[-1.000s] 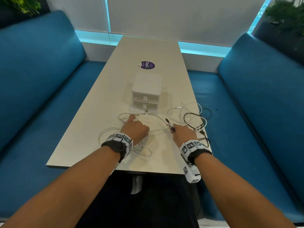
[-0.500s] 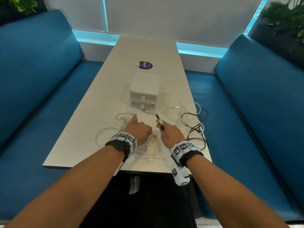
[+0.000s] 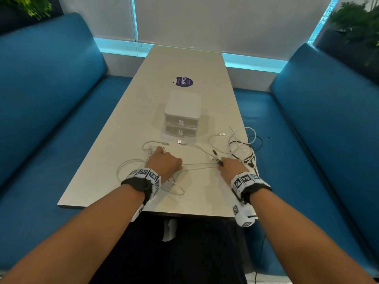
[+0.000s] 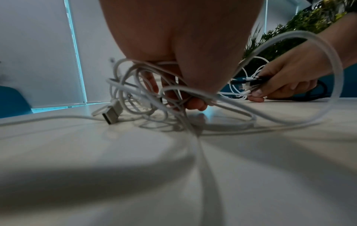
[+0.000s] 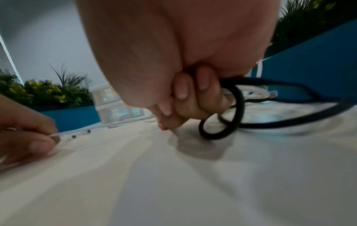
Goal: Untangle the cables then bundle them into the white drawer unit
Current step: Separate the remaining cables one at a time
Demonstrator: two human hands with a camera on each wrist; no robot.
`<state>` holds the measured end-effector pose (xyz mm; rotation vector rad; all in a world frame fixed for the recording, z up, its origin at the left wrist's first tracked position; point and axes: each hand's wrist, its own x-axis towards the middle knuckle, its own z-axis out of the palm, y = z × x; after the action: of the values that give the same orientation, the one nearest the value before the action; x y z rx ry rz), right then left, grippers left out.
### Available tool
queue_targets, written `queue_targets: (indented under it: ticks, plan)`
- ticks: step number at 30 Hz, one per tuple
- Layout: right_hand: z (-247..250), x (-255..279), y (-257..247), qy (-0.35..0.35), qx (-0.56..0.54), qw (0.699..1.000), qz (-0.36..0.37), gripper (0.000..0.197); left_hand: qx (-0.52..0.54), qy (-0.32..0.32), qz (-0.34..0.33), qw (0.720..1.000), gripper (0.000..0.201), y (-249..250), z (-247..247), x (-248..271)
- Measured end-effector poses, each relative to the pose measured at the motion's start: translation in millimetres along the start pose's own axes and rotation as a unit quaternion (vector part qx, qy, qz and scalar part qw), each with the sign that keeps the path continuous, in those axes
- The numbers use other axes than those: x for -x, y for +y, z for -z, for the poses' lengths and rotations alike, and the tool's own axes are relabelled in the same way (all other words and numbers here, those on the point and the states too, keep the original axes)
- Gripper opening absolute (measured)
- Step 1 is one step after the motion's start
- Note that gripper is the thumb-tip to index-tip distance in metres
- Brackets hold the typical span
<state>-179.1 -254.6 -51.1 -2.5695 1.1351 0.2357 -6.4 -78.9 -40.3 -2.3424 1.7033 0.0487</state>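
Note:
The white drawer unit [image 3: 182,113] stands mid-table with both drawers closed. My left hand [image 3: 164,161] rests on the table in front of it, fingers curled round a tangle of white cables [image 4: 135,85] whose USB plug [image 4: 113,113] lies beside it. My right hand [image 3: 225,165] grips a bunch of black and white cable ends [image 4: 249,81]. A white strand [image 3: 196,165] runs straight between the two hands. A black cable loop [image 5: 222,122] hangs from my right fingers [image 5: 191,97]. More black and white cables [image 3: 244,146] lie piled at the table's right edge.
A purple sticker [image 3: 184,81] lies on the table [image 3: 184,60] beyond the drawer unit. Blue benches [image 3: 51,99] flank both long sides. Some cable loops [image 3: 256,140] hang over the right edge. White loops [image 3: 174,188] lie near the front edge.
Half a second ago my right hand was close to the left. It has since moved right, drawing the white strand straight between the hands. The left hand stayed put.

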Motion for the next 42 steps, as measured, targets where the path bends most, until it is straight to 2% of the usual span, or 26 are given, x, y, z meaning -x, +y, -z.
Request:
queue_targets:
  ticks: [4,9,13,19,24,30,35,39,42]
  plan:
    - [0.1,3.4,0.7,0.043,-0.025,0.998,-0.031,0.018,0.013,-0.003,-0.001,1.0,0.023,8.1,2.3,-7.7]
    - [-3.3,10.3,-21.3,0.088,-0.072,0.993,0.038,0.026,0.013,-0.023,0.004,1.0,0.021,18.8,0.4,-13.0]
    - [-7.4,11.0,-43.7,0.05,-0.076,0.99,0.105,0.019,0.031,-0.013,0.005,0.999,0.021,25.4,6.8,-17.0]
    - [-15.2,5.9,-57.1,-0.018,-0.071,0.989,0.127,0.014,0.025,0.033,-0.011,0.999,0.021,21.6,5.7,-16.9]
    - [-6.6,-0.1,-41.6,-0.024,-0.041,0.996,0.079,0.022,-0.02,0.028,-0.008,0.999,0.02,11.3,1.1,-11.7]
    - [9.5,-2.6,-11.5,0.033,0.01,0.999,-0.004,0.026,-0.039,0.06,-0.021,0.997,0.029,4.1,-4.0,-11.4]
    - [11.0,7.1,-11.4,0.068,0.016,0.997,-0.032,0.021,-0.047,0.062,-0.02,0.997,0.02,8.7,-8.3,-12.9]
    - [7.8,12.5,-33.6,0.099,-0.038,0.993,0.05,0.021,-0.033,0.057,-0.016,0.998,0.02,15.4,-1.1,-17.7]
    - [-1.7,11.8,-50.3,0.045,-0.063,0.989,0.126,0.019,-0.015,0.068,-0.021,0.997,0.022,20.5,4.9,-20.1]
